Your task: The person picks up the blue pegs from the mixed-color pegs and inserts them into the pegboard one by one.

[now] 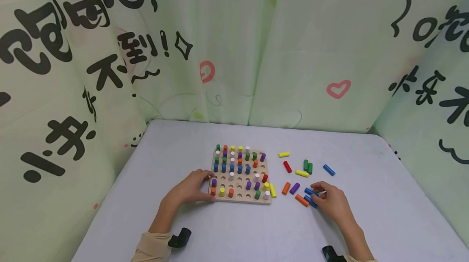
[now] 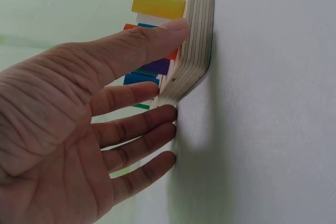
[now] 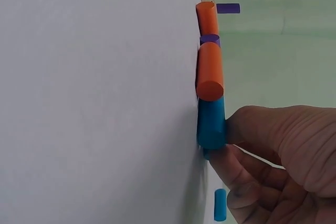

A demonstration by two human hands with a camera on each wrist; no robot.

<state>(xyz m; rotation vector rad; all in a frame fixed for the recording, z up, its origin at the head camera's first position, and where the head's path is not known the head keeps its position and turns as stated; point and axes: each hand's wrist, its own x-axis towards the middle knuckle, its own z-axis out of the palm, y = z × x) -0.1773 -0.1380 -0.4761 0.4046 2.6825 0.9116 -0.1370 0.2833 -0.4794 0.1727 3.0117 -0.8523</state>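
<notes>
A wooden pegboard (image 1: 238, 180) stands on the table with coloured pegs upright in many of its holes. My left hand (image 1: 192, 188) rests against its left side, the thumb at the near left corner and the index finger farther up the edge. In the left wrist view the fingers (image 2: 139, 121) are fairly straight and spread, fingertips right at the board's rim. To the right of the board, my right hand (image 1: 331, 201) has its thumb and index finger at a blue peg (image 1: 310, 201), pinching at it as it lies on its side. Another blue peg (image 1: 310, 191) lies close by.
Loose pegs lie scattered between the board and my right hand, among them an orange peg (image 1: 302, 200), a purple peg (image 1: 294, 188) and a red peg (image 1: 287, 167). Farther back are green pegs (image 1: 310, 168) and another blue peg (image 1: 329, 170). A printed curtain (image 1: 293, 70) surrounds the table.
</notes>
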